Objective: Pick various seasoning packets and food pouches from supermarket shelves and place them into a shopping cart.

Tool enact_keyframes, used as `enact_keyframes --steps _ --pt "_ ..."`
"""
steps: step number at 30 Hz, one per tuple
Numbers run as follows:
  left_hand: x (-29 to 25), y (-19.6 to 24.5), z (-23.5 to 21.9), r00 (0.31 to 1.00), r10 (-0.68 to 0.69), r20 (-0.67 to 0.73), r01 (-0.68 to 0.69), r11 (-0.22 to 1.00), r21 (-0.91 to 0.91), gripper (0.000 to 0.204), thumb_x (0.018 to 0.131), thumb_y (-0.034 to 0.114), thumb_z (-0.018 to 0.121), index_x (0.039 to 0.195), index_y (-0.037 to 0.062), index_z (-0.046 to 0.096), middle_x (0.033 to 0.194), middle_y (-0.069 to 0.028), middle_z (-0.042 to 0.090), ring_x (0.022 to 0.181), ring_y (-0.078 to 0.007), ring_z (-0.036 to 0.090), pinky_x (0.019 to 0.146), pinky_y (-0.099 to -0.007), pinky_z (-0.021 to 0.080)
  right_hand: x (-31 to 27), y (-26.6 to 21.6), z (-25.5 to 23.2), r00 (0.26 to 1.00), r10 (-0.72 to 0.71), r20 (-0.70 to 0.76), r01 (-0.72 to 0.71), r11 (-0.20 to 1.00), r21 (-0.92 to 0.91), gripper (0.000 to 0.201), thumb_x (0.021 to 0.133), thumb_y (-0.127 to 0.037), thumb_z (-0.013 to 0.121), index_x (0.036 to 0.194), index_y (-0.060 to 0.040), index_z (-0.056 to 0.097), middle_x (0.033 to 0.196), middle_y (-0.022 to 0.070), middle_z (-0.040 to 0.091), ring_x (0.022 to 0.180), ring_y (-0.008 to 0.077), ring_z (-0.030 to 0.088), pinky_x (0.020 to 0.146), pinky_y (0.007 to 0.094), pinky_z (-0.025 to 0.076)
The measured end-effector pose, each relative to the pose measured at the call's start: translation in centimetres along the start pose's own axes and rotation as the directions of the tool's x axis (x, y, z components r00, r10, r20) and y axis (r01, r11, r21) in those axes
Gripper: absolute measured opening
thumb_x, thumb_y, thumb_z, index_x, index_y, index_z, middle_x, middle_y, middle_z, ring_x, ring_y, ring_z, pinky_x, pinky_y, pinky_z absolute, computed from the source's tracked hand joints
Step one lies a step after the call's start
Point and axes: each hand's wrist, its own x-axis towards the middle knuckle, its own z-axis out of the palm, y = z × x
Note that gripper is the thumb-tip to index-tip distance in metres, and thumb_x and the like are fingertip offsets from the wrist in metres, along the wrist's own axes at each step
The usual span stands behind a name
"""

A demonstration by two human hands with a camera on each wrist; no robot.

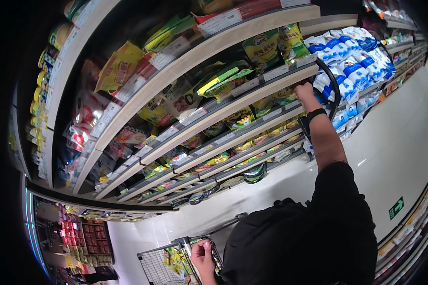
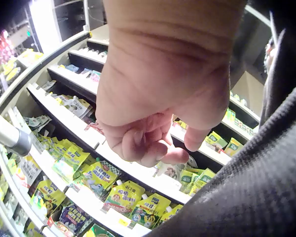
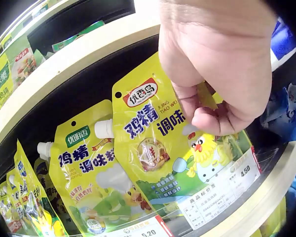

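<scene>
In the right wrist view, my right hand pinches the upper right part of a yellow pouch with a chicken picture and a white spout. That pouch stands upright at the shelf's front, above a 4.50 price label. A second yellow pouch is beside it on the left. From the head view, the right hand reaches to the shelf's right end. My left hand is low, beside the cart handle; in the left wrist view this hand has loosely curled fingers and holds nothing.
Long shelves of packets run across the head view. White-and-blue bags are stacked beyond their right end, past a black curved bar. A wire cart with yellow-green packets stands at the bottom, on the pale floor.
</scene>
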Motion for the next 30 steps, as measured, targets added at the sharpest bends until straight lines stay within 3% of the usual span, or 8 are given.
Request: enact_keyframes --steps 4,12,18,21,23,25,27,30 --pt "0.0 0.9 0.7 1.0 0.015 0.007 -0.015 1.0 0.024 0.01 0.092 0.008 0.061 0.095 -0.0019 0.062 0.077 -0.0006 0.061 0.066 -0.0056 0.052 0.061 -0.0189 0.041 -1.4 -0.1 -0.2 0.997 0.071 0.011 -0.071 0.953 0.296 0.017 0.075 0.004 0.053 0.091 0.0015 0.057 0.074 0.0119 0.058 0.055 0.0211 0.057 0.048 0.0316 0.048" --pt "-0.4 0.8 -0.3 0.999 0.026 0.022 -0.027 0.999 0.035 0.012 0.092 0.01 0.062 0.095 -0.0021 0.062 0.075 -0.0004 0.059 0.066 -0.0054 0.05 0.061 -0.019 0.04 -4.4 0.4 -2.4 0.988 -0.148 0.035 0.122 0.909 0.398 0.015 0.08 0.006 0.049 0.082 -0.0001 0.063 0.091 0.007 0.062 0.079 0.0184 0.061 0.07 0.0321 0.053" --pt "-0.6 0.5 -1.3 0.999 0.028 0.02 -0.029 0.999 0.018 0.01 0.092 0.008 0.062 0.095 -0.002 0.062 0.077 -0.0001 0.059 0.067 -0.0053 0.051 0.063 -0.019 0.04 -12.7 -1.4 -3.5 0.763 -0.636 0.115 0.53 0.718 0.452 0.012 0.078 0.003 0.049 0.075 -0.0069 0.054 0.099 0.0052 0.059 0.088 0.0159 0.055 0.084 0.0259 0.044" --pt "-0.9 0.6 -1.8 0.995 0.101 0.014 -0.101 0.994 0.034 0.009 0.09 0.006 0.064 0.095 -0.0018 0.062 0.079 0.0002 0.06 0.068 -0.0052 0.051 0.064 -0.0188 0.041 -22.3 -4.4 -2.5 0.715 -0.593 0.371 0.279 0.728 0.627 0.015 0.084 0.002 0.049 0.073 -0.0079 0.049 0.099 0.0068 0.056 0.094 0.0187 0.056 0.085 0.0301 0.048" --pt "-1.1 0.2 -2.8 0.993 0.112 0.041 -0.112 0.994 0.009 0.018 0.084 0.003 0.069 0.1 -0.0014 0.061 0.091 -0.0028 0.06 0.076 -0.0079 0.053 0.07 -0.0205 0.042 -28.0 -5.1 -0.7 0.563 -0.664 0.493 0.284 0.715 0.638 0.015 0.084 0.002 0.054 0.072 -0.0069 0.051 0.097 0.0087 0.057 0.094 0.0192 0.057 0.084 0.0309 0.048" --pt "-0.8 -0.4 -4.2 0.952 0.287 0.105 -0.304 0.919 0.252 0.031 0.081 -0.003 0.068 0.111 0.0002 0.057 0.11 -0.0069 0.058 0.091 -0.0104 0.055 0.079 -0.0223 0.044 -32.8 -4.7 2.0 0.38 -0.697 0.608 0.289 0.714 0.638 0.011 0.076 0.002 0.064 0.074 -0.006 0.057 0.095 0.0099 0.061 0.093 0.0203 0.059 0.084 0.0313 0.048" --pt "-1.3 1.0 -4.5 0.958 0.268 0.102 -0.287 0.914 0.287 0.073 0.071 0.002 0.077 0.135 -0.0001 0.043 0.138 -0.0139 0.046 0.121 -0.0222 0.048 0.098 -0.0326 0.04 -37.7 -4.4 5.1 0.153 -0.709 0.689 0.244 0.702 0.669 0.016 0.066 0.003 0.072 0.077 -0.0048 0.064 0.093 0.0103 0.064 0.092 0.0231 0.061 0.085 0.0323 0.048" --pt "-2.0 1.2 -6.0 0.92 0.371 0.127 -0.392 0.848 0.356 0.098 0.065 0.006 0.082 0.146 -0.002 0.026 0.151 -0.0168 0.031 0.138 -0.0288 0.033 0.112 -0.0391 0.027 -46.4 -5.3 8.0 -0.064 -0.45 0.891 -0.042 0.893 0.448 0.013 0.07 0.006 0.063 0.08 0.0 0.069 0.089 0.0076 0.063 0.089 0.0172 0.06 0.083 0.0273 0.046"
